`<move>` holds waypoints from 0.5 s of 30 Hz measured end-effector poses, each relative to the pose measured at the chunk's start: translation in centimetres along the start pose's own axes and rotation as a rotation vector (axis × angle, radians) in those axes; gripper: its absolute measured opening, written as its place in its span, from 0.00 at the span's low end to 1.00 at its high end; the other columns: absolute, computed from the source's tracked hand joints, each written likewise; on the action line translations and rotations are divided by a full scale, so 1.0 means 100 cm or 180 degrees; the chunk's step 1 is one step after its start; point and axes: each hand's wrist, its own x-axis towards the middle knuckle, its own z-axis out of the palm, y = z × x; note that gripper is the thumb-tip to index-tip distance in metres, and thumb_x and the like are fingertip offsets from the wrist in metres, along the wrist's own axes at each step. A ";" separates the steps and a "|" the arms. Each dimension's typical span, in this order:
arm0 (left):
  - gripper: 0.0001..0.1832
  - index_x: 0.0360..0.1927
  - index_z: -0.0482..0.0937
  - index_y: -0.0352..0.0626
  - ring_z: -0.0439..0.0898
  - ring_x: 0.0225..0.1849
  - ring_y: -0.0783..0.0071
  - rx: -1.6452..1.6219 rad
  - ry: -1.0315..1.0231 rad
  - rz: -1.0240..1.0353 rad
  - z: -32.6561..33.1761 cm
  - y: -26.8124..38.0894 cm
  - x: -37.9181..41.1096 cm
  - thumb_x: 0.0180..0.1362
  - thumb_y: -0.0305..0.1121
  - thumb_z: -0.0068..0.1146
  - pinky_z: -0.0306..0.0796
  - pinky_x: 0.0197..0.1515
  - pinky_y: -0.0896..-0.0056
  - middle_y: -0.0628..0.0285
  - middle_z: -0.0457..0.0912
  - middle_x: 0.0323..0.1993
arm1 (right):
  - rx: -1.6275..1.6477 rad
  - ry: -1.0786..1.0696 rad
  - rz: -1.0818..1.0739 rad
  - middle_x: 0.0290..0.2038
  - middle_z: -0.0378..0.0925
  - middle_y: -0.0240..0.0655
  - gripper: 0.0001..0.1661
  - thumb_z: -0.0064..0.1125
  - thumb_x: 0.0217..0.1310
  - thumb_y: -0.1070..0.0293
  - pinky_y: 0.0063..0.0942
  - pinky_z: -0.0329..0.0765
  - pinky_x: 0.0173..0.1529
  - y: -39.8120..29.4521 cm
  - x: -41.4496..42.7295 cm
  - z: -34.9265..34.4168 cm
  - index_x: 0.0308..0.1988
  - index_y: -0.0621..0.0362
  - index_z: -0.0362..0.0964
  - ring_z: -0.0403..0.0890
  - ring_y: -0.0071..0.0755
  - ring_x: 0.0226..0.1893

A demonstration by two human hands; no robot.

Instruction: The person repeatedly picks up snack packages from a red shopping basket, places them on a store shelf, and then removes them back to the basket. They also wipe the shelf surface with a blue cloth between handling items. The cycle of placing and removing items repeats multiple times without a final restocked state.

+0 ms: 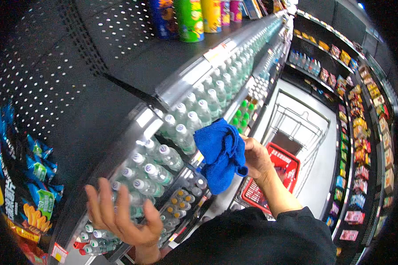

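Observation:
My right hand (259, 158) grips a bunched blue cloth (220, 152), which hangs in front of the shelf edges. My left hand (124, 213) holds nothing; its fingers are spread before rows of clear plastic bottles with white caps (152, 172). Above both hands lies a black metal shelf (119, 99) with a perforated back panel. Its front carries a clear price rail (199, 71). Part of the bottle rows is hidden behind the cloth and my left hand.
Crisp canisters (189, 21) stand on the upper shelf, and blue snack bags (41, 175) sit at the left. A red shopping basket (285, 165) is by a wire cart (297, 122) in the aisle. Green-capped bottles (242, 116) fill a lower shelf. Packaged snacks (360, 132) line the opposite shelves.

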 end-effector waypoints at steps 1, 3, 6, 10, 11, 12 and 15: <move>0.24 0.61 0.75 0.36 0.71 0.67 0.42 -0.0729 -0.0113 0.0074 0.006 0.007 -0.003 0.68 0.42 0.56 0.61 0.69 0.44 0.44 0.76 0.63 | 0.0426 -0.0155 -0.0020 0.65 0.72 0.46 0.42 0.53 0.62 0.57 0.45 0.66 0.72 0.007 -0.009 -0.011 0.71 0.65 0.58 0.74 0.46 0.65; 0.23 0.59 0.76 0.37 0.75 0.63 0.45 -0.2159 -0.0347 0.0194 0.032 0.024 -0.012 0.65 0.40 0.59 0.64 0.66 0.48 0.45 0.77 0.62 | 0.0968 -0.0327 -0.0066 0.68 0.70 0.46 0.44 0.49 0.69 0.45 0.46 0.65 0.73 0.022 -0.024 -0.019 0.72 0.63 0.56 0.72 0.47 0.67; 0.26 0.60 0.75 0.33 0.79 0.58 0.48 -0.3427 -0.0937 -0.0401 0.068 0.060 -0.019 0.58 0.30 0.66 0.72 0.60 0.55 0.44 0.79 0.58 | 0.0207 0.0473 0.0051 0.71 0.64 0.46 0.52 0.41 0.71 0.30 0.45 0.62 0.74 0.032 -0.046 -0.017 0.74 0.60 0.52 0.67 0.45 0.70; 0.27 0.62 0.73 0.30 0.81 0.55 0.61 -0.4872 -0.1840 -0.1791 0.094 0.082 -0.041 0.62 0.31 0.65 0.72 0.59 0.61 0.48 0.81 0.54 | -0.1010 0.0951 0.0025 0.54 0.75 0.31 0.29 0.63 0.68 0.56 0.28 0.70 0.62 0.034 -0.063 -0.003 0.62 0.56 0.67 0.74 0.24 0.56; 0.26 0.62 0.73 0.31 0.81 0.54 0.64 -0.5146 -0.1951 -0.2035 0.096 0.085 -0.043 0.63 0.32 0.65 0.72 0.58 0.62 0.49 0.82 0.53 | -0.1312 0.0945 0.0084 0.53 0.75 0.30 0.28 0.63 0.67 0.57 0.27 0.70 0.62 0.033 -0.066 -0.005 0.61 0.56 0.68 0.74 0.23 0.55; 0.25 0.61 0.74 0.31 0.81 0.53 0.66 -0.5419 -0.2069 -0.2285 0.097 0.087 -0.044 0.63 0.32 0.65 0.72 0.57 0.64 0.51 0.82 0.53 | -0.1612 0.0944 0.0145 0.53 0.75 0.30 0.27 0.64 0.67 0.58 0.26 0.70 0.61 0.032 -0.070 -0.008 0.60 0.56 0.69 0.74 0.22 0.55; 0.23 0.60 0.76 0.33 0.80 0.50 0.71 -0.4971 -0.2435 -0.2029 0.097 0.087 -0.047 0.63 0.31 0.65 0.73 0.56 0.67 0.55 0.82 0.50 | -0.2067 0.0951 0.0096 0.52 0.76 0.29 0.23 0.62 0.66 0.67 0.25 0.70 0.60 0.039 -0.080 -0.014 0.59 0.57 0.71 0.74 0.21 0.53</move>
